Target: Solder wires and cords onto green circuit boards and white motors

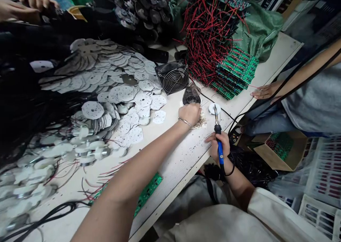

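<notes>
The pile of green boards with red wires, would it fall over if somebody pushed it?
Probably parts would slide. The green circuit boards lie in loose, uneven stacks on the table, so a push likely shifts the top ones. Their red wires look thin and floppy, tangled together, so lifting one board may drag its neighbours.

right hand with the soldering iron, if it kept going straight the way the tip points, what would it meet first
Most likely the small white round disc lying on the table just beyond the soldering iron held in the right hand; the tip seems to be over it already, though depth is unclear.
</notes>
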A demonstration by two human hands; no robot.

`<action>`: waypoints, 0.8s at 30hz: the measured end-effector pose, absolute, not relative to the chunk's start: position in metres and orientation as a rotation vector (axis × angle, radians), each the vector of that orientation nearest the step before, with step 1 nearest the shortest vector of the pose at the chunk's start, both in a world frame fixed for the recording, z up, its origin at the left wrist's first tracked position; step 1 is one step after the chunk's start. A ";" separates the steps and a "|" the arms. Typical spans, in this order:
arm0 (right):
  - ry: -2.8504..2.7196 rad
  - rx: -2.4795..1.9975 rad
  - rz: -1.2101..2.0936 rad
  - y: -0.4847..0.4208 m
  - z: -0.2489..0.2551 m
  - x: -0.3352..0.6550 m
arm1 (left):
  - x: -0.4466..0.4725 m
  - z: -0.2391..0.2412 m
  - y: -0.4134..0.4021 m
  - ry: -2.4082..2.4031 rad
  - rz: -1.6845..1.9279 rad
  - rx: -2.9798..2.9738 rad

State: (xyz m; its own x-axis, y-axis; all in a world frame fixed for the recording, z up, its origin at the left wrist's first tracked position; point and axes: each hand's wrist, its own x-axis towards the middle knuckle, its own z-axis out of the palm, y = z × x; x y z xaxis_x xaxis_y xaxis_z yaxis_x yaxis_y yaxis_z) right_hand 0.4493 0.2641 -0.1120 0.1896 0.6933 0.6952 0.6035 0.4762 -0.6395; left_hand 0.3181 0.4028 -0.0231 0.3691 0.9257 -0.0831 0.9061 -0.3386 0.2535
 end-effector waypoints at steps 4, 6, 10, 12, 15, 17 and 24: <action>-1.528 -1.177 0.039 0.265 -0.105 0.445 | 0.329 -0.027 0.411 1.660 0.005 2.385; -1.529 -1.190 0.046 0.265 -0.101 0.445 | 0.331 -0.027 0.411 1.672 -0.051 2.386; -1.531 -1.197 0.064 0.266 -0.096 0.445 | 0.325 -0.024 0.406 1.682 -0.154 2.388; -1.523 -1.195 0.071 0.265 -0.095 0.445 | 0.314 -0.021 0.398 1.675 -0.205 2.384; -1.500 -1.180 0.107 0.264 -0.098 0.445 | 0.297 -0.015 0.386 1.676 -0.266 2.358; -1.472 -1.164 0.130 0.263 -0.103 0.444 | 0.294 -0.012 0.384 1.688 -0.196 2.363; -1.401 -1.163 0.217 0.259 -0.108 0.445 | 0.332 -0.024 0.410 1.649 0.002 2.356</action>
State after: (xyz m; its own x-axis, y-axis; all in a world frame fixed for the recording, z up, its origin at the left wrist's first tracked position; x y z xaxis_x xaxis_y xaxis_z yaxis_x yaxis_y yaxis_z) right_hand 0.4449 0.2588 -0.1078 0.2469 0.7249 0.6431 0.4964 0.4753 -0.7264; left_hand 0.3319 0.4098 -0.0238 0.3538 0.9233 -0.1496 0.9230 -0.3188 0.2156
